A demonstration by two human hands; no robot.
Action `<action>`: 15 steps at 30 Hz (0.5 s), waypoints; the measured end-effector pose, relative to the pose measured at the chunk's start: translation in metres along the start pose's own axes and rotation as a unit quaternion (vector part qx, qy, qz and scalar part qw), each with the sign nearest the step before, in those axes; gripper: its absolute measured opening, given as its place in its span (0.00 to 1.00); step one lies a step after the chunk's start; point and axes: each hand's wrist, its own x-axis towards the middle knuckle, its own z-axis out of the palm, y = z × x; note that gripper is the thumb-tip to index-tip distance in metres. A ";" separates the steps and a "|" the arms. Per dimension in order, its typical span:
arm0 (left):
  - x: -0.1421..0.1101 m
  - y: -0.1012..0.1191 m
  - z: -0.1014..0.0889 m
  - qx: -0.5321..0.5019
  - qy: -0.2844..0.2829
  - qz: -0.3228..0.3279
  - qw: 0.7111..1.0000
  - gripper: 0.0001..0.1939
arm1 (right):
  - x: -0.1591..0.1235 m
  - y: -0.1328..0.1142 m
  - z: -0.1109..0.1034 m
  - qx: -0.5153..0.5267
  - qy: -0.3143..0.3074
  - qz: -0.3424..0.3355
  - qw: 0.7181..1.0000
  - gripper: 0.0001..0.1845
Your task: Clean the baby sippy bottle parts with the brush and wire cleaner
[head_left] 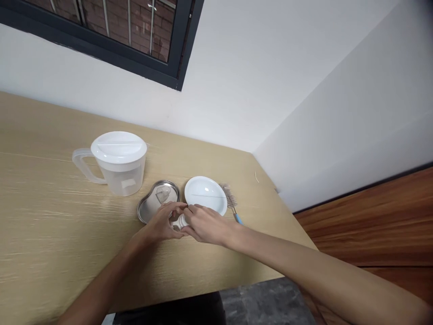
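Close together over the table, both my hands are at a small white plastic piece (181, 222) with ridged rings. My left hand (165, 223) curves around its left end, thumb below and fingers above. From the right, my right hand (205, 223) grips the other end, and its fingers hide much of the piece. Just behind my left hand lies a kidney-shaped metal tray (149, 208) with a small clear, mask-like part (163, 194) in it. A white oval bowl (199, 187) sits behind my right hand, partly covered by it.
A lidded translucent jug (120, 174) with liquid stands at the back left. A bristle brush (230, 197) with a blue handle lies right of the bowl. A thin white strip (256, 177) rests near the table's right edge. Walls border the back and right.
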 end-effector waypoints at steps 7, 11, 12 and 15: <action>0.001 -0.001 0.002 -0.005 0.007 -0.001 1.000 0.34 | 0.008 0.026 -0.003 -0.136 0.001 -0.227 0.964 0.18; 0.000 -0.001 0.002 0.001 0.009 -0.018 1.000 0.32 | 0.016 0.031 -0.009 -0.164 -0.006 -0.290 0.943 0.17; 0.000 -0.001 0.002 0.001 0.008 -0.021 1.000 0.31 | 0.017 0.030 -0.011 -0.172 -0.007 -0.303 0.937 0.18; -0.001 -0.003 0.001 0.000 0.001 -0.024 1.000 0.30 | 0.019 0.028 -0.013 -0.205 -0.010 -0.338 0.918 0.23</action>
